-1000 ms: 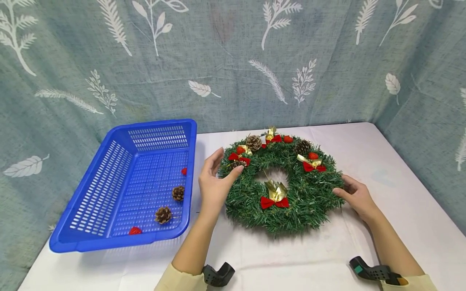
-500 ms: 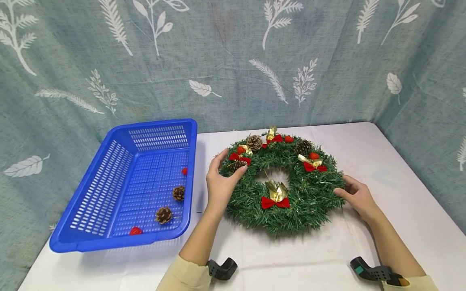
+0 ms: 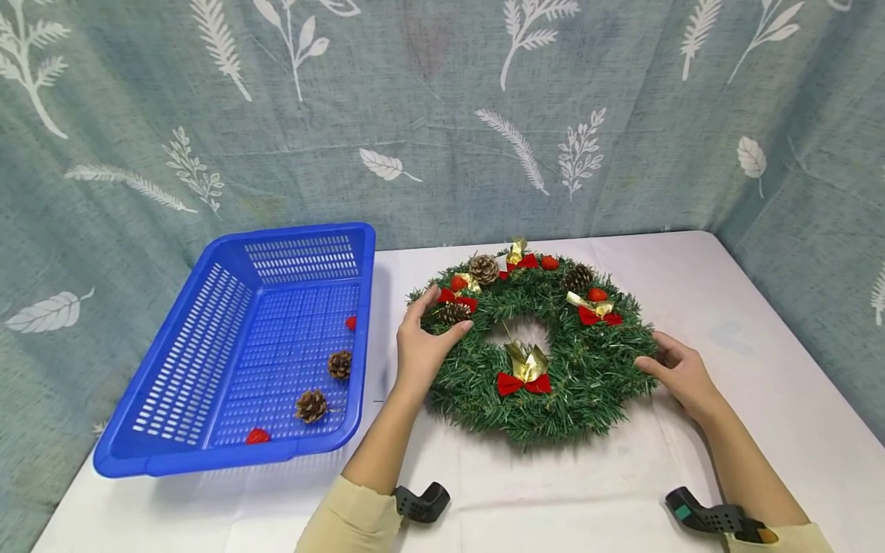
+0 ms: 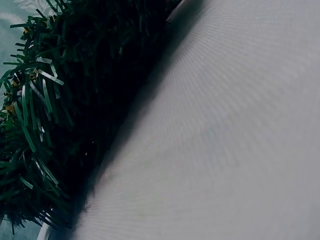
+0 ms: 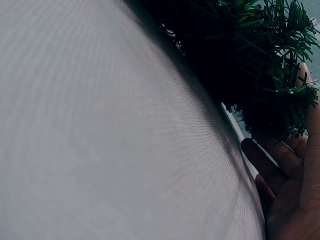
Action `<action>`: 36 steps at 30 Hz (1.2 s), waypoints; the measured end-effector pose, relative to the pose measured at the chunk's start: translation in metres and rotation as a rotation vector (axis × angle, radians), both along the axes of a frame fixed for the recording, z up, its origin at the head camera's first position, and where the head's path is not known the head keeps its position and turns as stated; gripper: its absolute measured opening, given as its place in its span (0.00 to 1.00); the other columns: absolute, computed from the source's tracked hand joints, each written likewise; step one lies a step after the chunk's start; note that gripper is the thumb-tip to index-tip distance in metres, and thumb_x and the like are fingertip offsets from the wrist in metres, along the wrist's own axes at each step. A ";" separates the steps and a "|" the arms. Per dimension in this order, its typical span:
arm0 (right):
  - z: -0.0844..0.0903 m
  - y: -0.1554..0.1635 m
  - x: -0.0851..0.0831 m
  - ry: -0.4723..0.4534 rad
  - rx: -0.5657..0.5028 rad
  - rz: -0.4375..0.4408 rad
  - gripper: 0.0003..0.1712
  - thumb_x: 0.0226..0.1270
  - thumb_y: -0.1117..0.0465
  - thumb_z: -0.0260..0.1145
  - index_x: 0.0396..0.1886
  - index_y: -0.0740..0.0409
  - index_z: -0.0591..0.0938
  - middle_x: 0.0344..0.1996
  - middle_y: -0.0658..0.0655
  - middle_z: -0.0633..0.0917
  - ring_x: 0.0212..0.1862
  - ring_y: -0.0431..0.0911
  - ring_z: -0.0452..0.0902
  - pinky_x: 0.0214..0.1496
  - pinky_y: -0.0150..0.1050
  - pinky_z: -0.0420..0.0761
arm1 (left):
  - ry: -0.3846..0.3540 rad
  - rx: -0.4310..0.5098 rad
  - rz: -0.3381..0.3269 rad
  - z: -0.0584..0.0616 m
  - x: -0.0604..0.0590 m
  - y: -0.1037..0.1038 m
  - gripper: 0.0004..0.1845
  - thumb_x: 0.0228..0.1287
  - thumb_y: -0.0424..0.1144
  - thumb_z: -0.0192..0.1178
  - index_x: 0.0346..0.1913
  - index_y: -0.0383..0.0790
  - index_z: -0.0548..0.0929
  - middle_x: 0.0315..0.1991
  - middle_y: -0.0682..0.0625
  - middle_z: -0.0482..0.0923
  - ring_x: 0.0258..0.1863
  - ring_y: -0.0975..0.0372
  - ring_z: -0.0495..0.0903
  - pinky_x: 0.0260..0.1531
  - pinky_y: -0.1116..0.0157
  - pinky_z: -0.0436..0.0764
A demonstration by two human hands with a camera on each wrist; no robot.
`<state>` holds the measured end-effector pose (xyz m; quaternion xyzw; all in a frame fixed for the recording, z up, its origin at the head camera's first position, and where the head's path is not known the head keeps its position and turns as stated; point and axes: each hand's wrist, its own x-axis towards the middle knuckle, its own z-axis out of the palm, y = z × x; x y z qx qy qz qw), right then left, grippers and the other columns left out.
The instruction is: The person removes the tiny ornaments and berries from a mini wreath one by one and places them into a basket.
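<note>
A green wreath (image 3: 574,384) with red and gold bows, red berries and pine cones lies flat on the white table (image 3: 726,292). My left hand (image 3: 448,313) is at its upper left, with forefinger and thumb curled round a pine cone (image 3: 458,311) set in the needles. My right hand (image 3: 650,352) holds the wreath's right rim, thumb on top and fingers (image 5: 285,170) against the edge. The left wrist view shows only wreath (image 4: 45,125) needles and tablecloth. The right wrist view shows the wreath (image 5: 250,60) above the cloth.
A blue slotted basket (image 3: 297,233) stands at the left, tilted, holding two pine cones (image 3: 310,405) and two red berries (image 3: 256,437). A leaf-patterned curtain hangs close behind and to the right. The table's front edge runs near my sleeves.
My left hand has moved right onto the wreath, and its forefinger and thumb have closed round the pine cone. The right hand and the wreath have stayed put.
</note>
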<state>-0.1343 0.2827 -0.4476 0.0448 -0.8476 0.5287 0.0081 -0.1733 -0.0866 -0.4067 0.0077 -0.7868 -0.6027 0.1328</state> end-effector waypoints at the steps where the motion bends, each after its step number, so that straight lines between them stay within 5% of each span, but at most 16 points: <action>1: 0.000 0.000 0.000 -0.002 -0.003 0.000 0.38 0.70 0.62 0.59 0.69 0.78 0.53 0.65 0.80 0.58 0.44 0.20 0.61 0.40 0.14 0.67 | -0.004 0.001 -0.003 -0.001 0.000 0.000 0.40 0.46 0.44 0.75 0.65 0.47 0.72 0.62 0.52 0.73 0.63 0.57 0.67 0.67 0.55 0.63; 15: 0.002 -0.001 -0.001 -0.016 -0.014 0.000 0.39 0.70 0.61 0.59 0.69 0.78 0.52 0.64 0.80 0.58 0.45 0.19 0.60 0.40 0.13 0.66 | -0.069 -0.090 -0.013 -0.004 -0.004 -0.002 0.30 0.49 0.44 0.73 0.58 0.45 0.79 0.60 0.48 0.72 0.64 0.51 0.66 0.65 0.49 0.65; 36: -0.002 0.000 -0.001 -0.008 -0.005 0.000 0.39 0.70 0.62 0.59 0.69 0.79 0.52 0.64 0.80 0.59 0.44 0.20 0.60 0.40 0.14 0.66 | 0.014 -0.057 0.029 -0.007 -0.003 0.001 0.22 0.51 0.45 0.72 0.51 0.47 0.83 0.50 0.51 0.78 0.60 0.56 0.71 0.64 0.52 0.66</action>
